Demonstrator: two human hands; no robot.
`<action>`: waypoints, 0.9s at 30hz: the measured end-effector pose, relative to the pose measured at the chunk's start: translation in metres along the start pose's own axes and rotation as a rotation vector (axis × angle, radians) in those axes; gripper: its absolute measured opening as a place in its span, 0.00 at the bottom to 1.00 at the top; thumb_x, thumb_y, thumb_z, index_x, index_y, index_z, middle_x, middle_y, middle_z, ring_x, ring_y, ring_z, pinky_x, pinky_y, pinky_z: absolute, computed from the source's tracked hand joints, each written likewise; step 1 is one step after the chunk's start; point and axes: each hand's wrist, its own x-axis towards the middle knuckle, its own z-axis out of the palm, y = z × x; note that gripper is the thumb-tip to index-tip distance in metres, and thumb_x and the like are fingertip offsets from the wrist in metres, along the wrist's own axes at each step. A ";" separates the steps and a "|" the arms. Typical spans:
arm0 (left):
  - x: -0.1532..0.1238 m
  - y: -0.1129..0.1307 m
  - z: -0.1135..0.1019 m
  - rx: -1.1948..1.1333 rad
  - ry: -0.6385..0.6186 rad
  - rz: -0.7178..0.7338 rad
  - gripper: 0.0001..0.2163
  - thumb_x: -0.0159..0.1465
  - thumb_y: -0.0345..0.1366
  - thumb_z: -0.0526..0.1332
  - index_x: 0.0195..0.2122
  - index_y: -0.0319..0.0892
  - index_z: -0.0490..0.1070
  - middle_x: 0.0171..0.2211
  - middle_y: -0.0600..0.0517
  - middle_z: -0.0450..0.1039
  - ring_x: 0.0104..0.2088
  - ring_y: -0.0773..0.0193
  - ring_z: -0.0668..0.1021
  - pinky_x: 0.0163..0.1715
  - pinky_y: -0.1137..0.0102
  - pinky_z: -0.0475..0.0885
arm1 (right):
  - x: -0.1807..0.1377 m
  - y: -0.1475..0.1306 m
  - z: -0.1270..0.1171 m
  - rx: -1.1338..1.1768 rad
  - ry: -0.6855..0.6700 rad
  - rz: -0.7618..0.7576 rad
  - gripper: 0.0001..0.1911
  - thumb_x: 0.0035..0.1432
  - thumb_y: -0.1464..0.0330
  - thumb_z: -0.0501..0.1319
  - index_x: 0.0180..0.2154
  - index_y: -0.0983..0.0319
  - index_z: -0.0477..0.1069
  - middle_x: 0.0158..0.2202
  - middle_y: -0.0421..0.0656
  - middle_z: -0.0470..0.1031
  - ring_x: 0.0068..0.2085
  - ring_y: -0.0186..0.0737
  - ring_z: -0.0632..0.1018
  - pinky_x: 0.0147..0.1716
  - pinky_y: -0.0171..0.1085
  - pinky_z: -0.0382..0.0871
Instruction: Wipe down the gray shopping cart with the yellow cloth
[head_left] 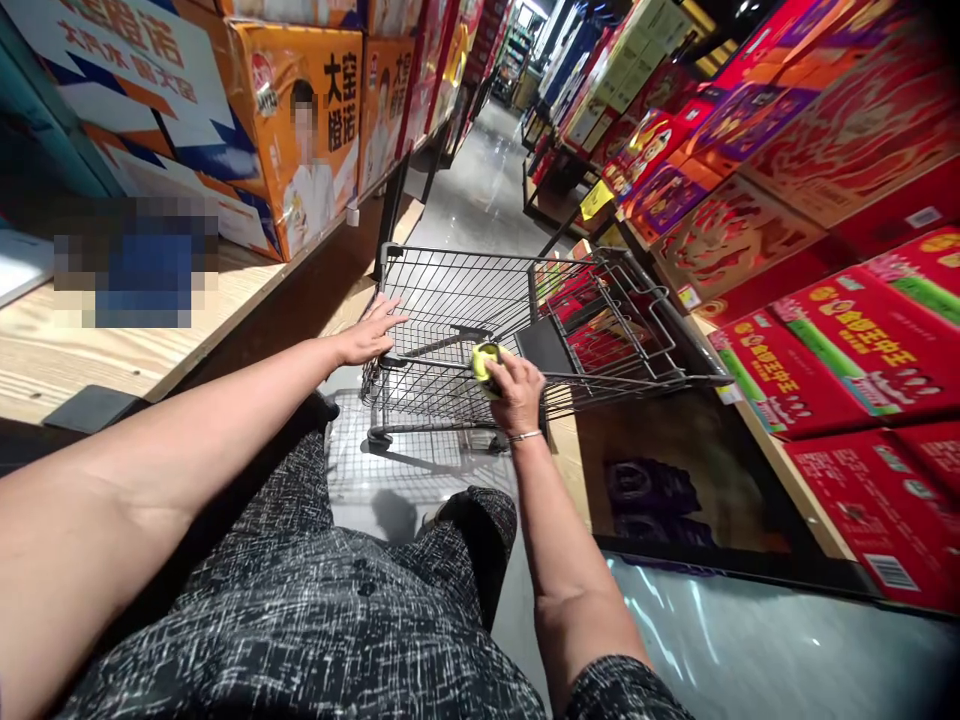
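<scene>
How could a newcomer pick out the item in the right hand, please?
Find the wire shopping cart ahead. At its near side, the right hand holds a small item. Its bright yellow-green colour sets it apart from the dark cart.

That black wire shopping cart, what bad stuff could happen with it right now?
The left hand is right by the end rail of the black wire shopping cart, so it might get pinched if the cart rolls. The cart's handle end looks close to the stacked red cardboard boxes, so a push could bump them. The right hand holds a small yellow-green and black item; a loose grip might drop it.
</scene>
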 end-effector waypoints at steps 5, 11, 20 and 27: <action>-0.008 0.021 -0.002 0.004 0.184 -0.109 0.29 0.61 0.40 0.56 0.65 0.44 0.58 0.71 0.46 0.39 0.70 0.47 0.48 0.68 0.52 0.50 | -0.011 0.036 -0.015 -0.091 0.169 0.385 0.29 0.51 0.74 0.55 0.55 0.54 0.71 0.59 0.50 0.66 0.57 0.55 0.64 0.53 0.55 0.58; -0.008 0.024 0.021 -0.135 0.298 -0.510 0.41 0.61 0.40 0.58 0.72 0.42 0.38 0.72 0.42 0.35 0.70 0.40 0.46 0.67 0.49 0.52 | -0.002 -0.067 0.039 0.051 0.112 0.195 0.20 0.61 0.67 0.57 0.55 0.51 0.73 0.59 0.48 0.66 0.61 0.56 0.60 0.57 0.55 0.57; -0.010 0.003 0.012 -0.174 0.209 -0.429 0.42 0.58 0.38 0.55 0.72 0.37 0.35 0.72 0.46 0.42 0.70 0.53 0.52 0.68 0.64 0.52 | -0.042 -0.156 0.142 0.152 -0.419 -0.276 0.16 0.68 0.69 0.54 0.52 0.45 0.73 0.58 0.33 0.70 0.57 0.44 0.68 0.56 0.49 0.61; -0.013 -0.005 -0.007 -0.143 0.182 -0.400 0.42 0.59 0.37 0.54 0.72 0.36 0.35 0.71 0.45 0.44 0.70 0.52 0.52 0.68 0.63 0.51 | -0.037 -0.133 0.120 0.129 -0.396 -0.316 0.20 0.67 0.69 0.54 0.56 0.45 0.70 0.59 0.38 0.71 0.59 0.48 0.67 0.53 0.51 0.63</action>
